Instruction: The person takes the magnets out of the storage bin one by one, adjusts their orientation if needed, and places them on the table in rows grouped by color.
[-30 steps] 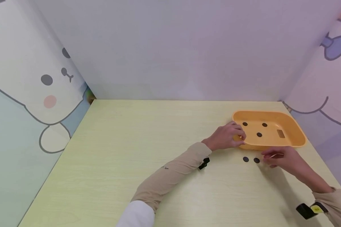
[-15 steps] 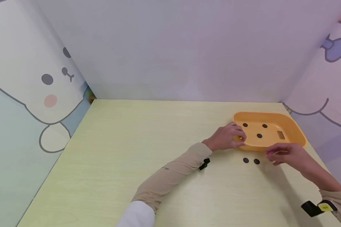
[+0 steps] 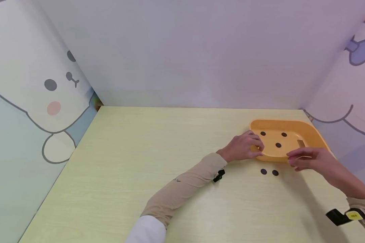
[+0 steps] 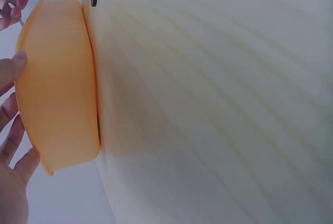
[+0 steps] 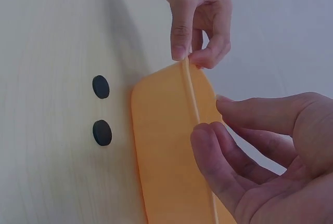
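An orange plastic tray [image 3: 270, 157] stands at the table's far right. Its near left corner is gripped by my left hand [image 3: 241, 145], and the right wrist view shows that hand's thumb and fingers pinching the rim. My right hand [image 3: 319, 162] hovers at the tray's near side. In the right wrist view, the right hand's thumb and fingers are parted beside the rim, and nothing shows between them. Two black discs [image 5: 101, 87] lie on the table before the tray. Inside the tray are three dark discs [image 3: 278, 145] and a brown rectangle [image 3: 301, 143], partly behind the right hand.
A pale wood-grain table [image 3: 158, 141] spreads to the left of the tray. Behind it rises a plain grey-lilac wall [image 3: 182, 54]. Cartoon-printed side walls [image 3: 61, 118] flank the table, and the right one is close to the tray.
My right hand has moved from beside the discs on the table up and rightwards to the tray's near rim. The left hand stays on the tray's corner; the discs lie as before.
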`<state>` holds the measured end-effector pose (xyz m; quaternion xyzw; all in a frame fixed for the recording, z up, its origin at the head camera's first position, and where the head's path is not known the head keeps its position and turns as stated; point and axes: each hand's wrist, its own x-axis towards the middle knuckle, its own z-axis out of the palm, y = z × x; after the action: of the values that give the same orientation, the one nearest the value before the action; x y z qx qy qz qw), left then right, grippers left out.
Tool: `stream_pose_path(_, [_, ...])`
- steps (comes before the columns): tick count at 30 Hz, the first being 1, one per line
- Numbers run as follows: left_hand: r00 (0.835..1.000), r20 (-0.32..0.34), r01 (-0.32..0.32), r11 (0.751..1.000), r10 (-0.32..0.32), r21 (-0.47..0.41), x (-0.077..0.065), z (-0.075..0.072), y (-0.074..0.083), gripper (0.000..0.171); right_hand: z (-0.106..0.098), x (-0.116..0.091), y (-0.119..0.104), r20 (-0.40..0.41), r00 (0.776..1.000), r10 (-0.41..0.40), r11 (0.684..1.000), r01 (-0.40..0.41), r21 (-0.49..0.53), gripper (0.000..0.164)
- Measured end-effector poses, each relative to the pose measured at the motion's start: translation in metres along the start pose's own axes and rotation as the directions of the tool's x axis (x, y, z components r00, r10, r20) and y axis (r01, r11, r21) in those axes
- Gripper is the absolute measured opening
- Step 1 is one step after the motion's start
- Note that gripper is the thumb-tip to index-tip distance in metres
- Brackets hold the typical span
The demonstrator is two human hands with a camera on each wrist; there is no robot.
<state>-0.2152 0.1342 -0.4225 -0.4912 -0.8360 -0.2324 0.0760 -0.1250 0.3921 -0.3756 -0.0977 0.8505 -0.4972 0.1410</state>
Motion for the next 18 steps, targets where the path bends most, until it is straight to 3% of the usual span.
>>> stream_pose_path(18, [1.0, 0.008, 0.016, 1.0, -0.016, -0.008, 0.0003, 0.001, 0.0, 0.012, -0.0082, 0.01, -0.0002, -0.046, 0.996, 0.074, 0.997, -0.074, -0.006, 0.023])
